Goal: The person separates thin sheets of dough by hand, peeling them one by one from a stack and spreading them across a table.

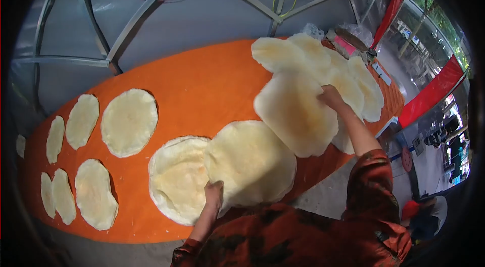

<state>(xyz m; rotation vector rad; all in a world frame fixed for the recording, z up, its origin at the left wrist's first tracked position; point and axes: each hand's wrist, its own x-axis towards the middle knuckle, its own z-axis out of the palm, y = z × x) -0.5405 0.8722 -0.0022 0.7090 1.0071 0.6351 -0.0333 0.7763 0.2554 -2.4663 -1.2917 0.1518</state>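
My left hand (213, 195) grips the near edge of a large pale round flatbread (251, 161) that overlaps another flatbread (174, 178) on the orange table (202, 83). My right hand (331, 97) holds the edge of a second big flatbread (295, 113), which looks blurred and partly lifted. Behind it, at the far right of the table, lies a pile of several overlapping flatbreads (323, 62).
Several flatbreads are spread singly over the left part of the table, the biggest (129, 121) near the middle. A metal frame with plastic sheeting (151, 9) rises behind the table. Bags and a pink item (348, 40) sit at the far right end. Red banners (429, 95) hang beyond.
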